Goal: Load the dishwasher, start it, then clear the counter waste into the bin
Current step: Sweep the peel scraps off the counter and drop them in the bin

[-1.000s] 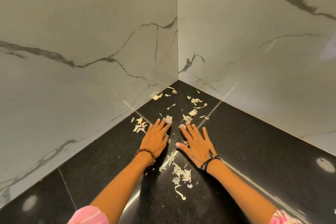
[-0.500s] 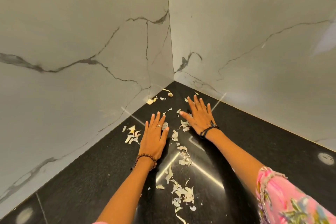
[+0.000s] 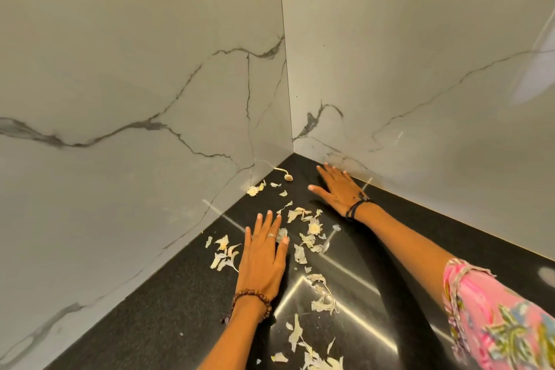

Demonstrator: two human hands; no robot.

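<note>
Pale garlic peel scraps (image 3: 309, 234) lie scattered over the black stone counter (image 3: 168, 306), from the wall corner toward the front. My left hand (image 3: 262, 258) lies flat on the counter with fingers straight, scraps on both sides of it. My right hand (image 3: 338, 189) is stretched far into the corner, fingers spread flat, fingertips near the right wall's base. A garlic stem (image 3: 286, 175) lies in the corner, left of my right hand. Neither hand holds anything.
Two white marble walls (image 3: 135, 99) meet at the corner and close the counter on the left and back. More peel pieces (image 3: 318, 360) lie near the bottom of the view between my forearms. A pink patterned sleeve (image 3: 495, 318) covers my right upper arm.
My right hand has slid forward and to the right, from beside the left hand deep into the corner against the right wall. The left hand stayed about in place, flat on the counter.
</note>
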